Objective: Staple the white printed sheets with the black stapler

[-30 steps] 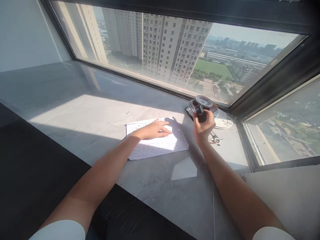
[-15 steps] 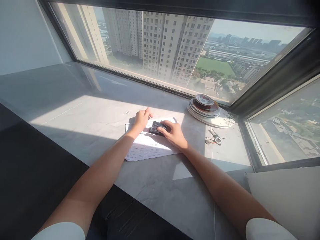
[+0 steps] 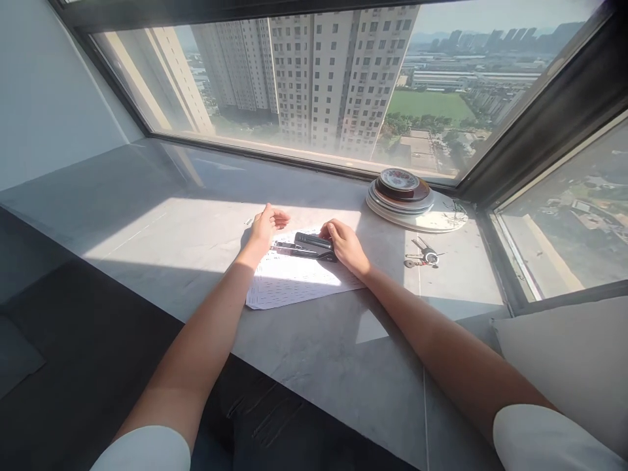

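Note:
A black stapler (image 3: 314, 246) lies on printed white sheets (image 3: 299, 282), its top arm raised from its base and its front end pointing left. My right hand (image 3: 343, 243) is at the stapler's right end, with its fingers curled against it. My left hand (image 3: 267, 229) is raised at the upper left edge of the sheets, left of the stapler, with its fingers apart and nothing seen in them.
A stack of plates (image 3: 400, 196) stands by the window at the back right. In front of it lies a small metal object with wheels (image 3: 422, 255). The grey counter (image 3: 304, 347) ends at a front edge near my body.
The stapler has opened wider and shows more of its length. My right hand has shifted to its right end. My left hand has moved left, and its fingers have spread. The view has tilted slightly.

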{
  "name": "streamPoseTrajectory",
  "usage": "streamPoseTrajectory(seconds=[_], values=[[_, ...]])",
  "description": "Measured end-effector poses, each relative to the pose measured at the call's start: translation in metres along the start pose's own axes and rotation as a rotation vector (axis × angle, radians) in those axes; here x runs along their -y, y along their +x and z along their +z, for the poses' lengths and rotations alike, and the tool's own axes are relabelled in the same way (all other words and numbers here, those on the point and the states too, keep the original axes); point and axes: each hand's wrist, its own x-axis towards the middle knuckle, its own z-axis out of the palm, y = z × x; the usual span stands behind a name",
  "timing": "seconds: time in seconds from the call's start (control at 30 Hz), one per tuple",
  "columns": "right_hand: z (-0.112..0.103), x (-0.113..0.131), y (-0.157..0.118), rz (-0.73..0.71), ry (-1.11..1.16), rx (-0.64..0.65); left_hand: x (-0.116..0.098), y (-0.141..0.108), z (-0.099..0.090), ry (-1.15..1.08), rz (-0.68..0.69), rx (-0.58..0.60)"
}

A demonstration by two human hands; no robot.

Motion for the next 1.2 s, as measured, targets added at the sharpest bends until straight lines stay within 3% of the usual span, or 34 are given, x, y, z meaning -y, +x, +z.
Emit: streamPoseTrajectory(seconds=[0.1,0.23,0.37,0.47,0.57,0.7,0.87,1.0,1.2], values=[[-0.002,0.009,-0.003,-0.046,0.015,0.111,-0.001,0.001,-0.002,-0.026,-0.005,0.006],[0.000,0.017,-0.010,-0.155,-0.156,0.285,-0.004,-0.001,0.001,-0.023,0.007,0.006],[0.006,0.021,-0.019,-0.274,-0.346,0.148,-0.011,-0.005,0.006,-0.111,0.008,0.047],[0.009,0.021,-0.024,-0.374,-0.496,0.012,-0.013,-0.009,0.009,-0.157,-0.110,0.189],[0.009,0.018,-0.027,-0.467,-0.596,0.021,-0.012,-0.012,0.011,-0.156,-0.244,0.318],[0.007,0.014,-0.028,-0.493,-0.718,0.018,-0.014,-0.015,0.014,-0.197,-0.283,0.325],[0.008,0.017,-0.028,-0.536,-0.850,-0.050,-0.023,-0.018,0.015,-0.276,-0.429,0.407],[0.006,0.022,-0.026,-0.551,-0.910,-0.042,-0.021,-0.019,0.011,-0.276,-0.371,0.466],[0.005,0.026,-0.026,-0.544,-0.904,0.068,-0.009,-0.017,0.005,-0.128,-0.292,0.406]])
